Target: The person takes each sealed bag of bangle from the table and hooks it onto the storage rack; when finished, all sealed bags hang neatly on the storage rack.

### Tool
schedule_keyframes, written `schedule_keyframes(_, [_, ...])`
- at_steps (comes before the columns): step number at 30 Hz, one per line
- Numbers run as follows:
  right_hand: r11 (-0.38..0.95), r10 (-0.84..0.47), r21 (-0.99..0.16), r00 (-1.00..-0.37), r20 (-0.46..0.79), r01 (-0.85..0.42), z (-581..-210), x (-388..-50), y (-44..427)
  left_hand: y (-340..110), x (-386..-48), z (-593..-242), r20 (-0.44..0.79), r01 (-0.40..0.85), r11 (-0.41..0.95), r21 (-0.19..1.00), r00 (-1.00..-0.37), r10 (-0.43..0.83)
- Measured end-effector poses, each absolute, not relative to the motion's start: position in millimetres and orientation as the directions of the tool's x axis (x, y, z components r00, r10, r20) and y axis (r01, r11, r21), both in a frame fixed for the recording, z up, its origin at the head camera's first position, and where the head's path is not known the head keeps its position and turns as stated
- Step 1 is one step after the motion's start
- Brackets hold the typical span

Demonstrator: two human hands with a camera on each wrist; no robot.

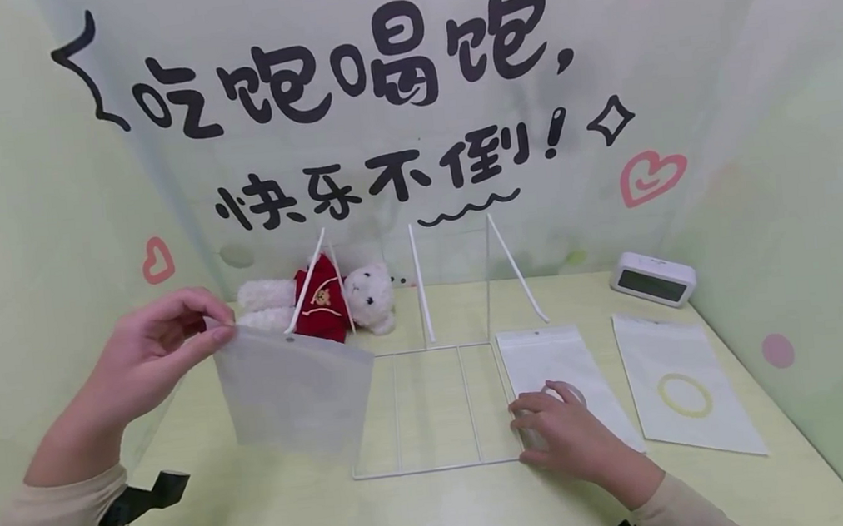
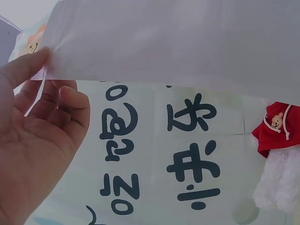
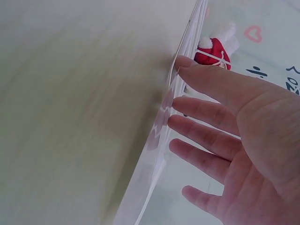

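My left hand (image 1: pixel 154 353) pinches the upper left corner of a grey translucent bag (image 1: pixel 293 387), which hangs to the left of a white wire rack (image 1: pixel 439 468). In the left wrist view the thumb and fingers of the left hand (image 2: pixel 44 112) hold the edge of the bag (image 2: pixel 164 42). At the rack's right side, my right hand (image 1: pixel 568 438) touches a white bag (image 1: pixel 550 352) with spread fingers. A round shape on that bag is partly hidden by the hand. The right wrist view shows the right hand (image 3: pixel 225 126) with its fingertips at the bag's edge (image 3: pixel 140 187).
Another white bag (image 1: pixel 656 359) with a yellow ring (image 1: pixel 685 395) lies at the right. A white digital clock (image 1: pixel 652 279) stands at the back right. Behind the rack's left prong lies a white teddy bear (image 1: pixel 370 297) in a red top. Printed curtains surround the table (image 1: pixel 301 516).
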State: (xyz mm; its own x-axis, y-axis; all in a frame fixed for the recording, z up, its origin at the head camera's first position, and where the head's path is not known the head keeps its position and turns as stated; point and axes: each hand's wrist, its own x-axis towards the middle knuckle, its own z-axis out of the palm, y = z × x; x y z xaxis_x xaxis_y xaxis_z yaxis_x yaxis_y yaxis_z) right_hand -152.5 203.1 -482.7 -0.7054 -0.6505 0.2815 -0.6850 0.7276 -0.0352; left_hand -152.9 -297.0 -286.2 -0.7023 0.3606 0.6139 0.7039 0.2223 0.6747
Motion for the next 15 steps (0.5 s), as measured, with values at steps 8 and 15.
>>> schedule_keyframes(8, [0.720,-0.656,-0.037,-0.696,0.293,-0.693,-486.0,-152.6,203.7,-299.9,-155.8,-287.3,0.606,0.681,0.226,0.697,-0.727,0.322])
schedule_keyframes(15, [0.713,-0.660,-0.024,-0.682,0.315,-0.701,-488.6,-153.2,204.3,-297.6,-166.5,-293.4,0.570,0.620,0.390,0.681,-0.783,0.249])
